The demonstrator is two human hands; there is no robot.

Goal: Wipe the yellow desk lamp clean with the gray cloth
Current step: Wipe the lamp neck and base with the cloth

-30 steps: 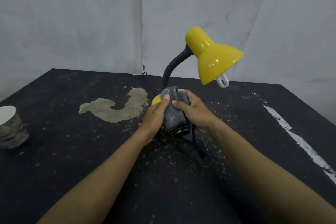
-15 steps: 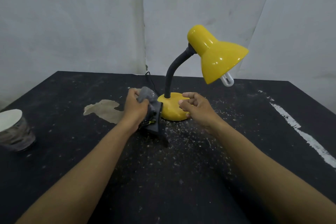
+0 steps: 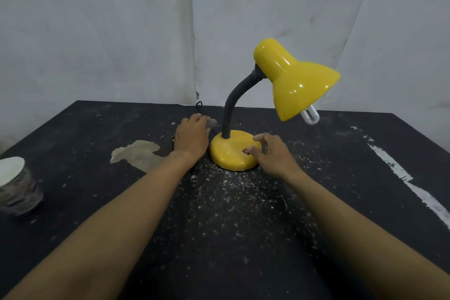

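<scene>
The yellow desk lamp stands upright on the black table, with a round yellow base, a dark flexible neck and a white bulb under its shade. My left hand lies just left of the base and holds the gray cloth; only a small bunched bit of cloth shows past the fingers. My right hand hovers at the right side of the base with fingers loosely curled and thumb near the red switch, holding nothing.
A paper cup stands at the left edge of the black table. A tan patch and pale dust mark the tabletop. The lamp's black cord runs off the back. Grey walls are close behind.
Both hands held the cloth in front of the base a second ago. My left hand took the cloth away to the left, baring the base. My right hand let go and moved right.
</scene>
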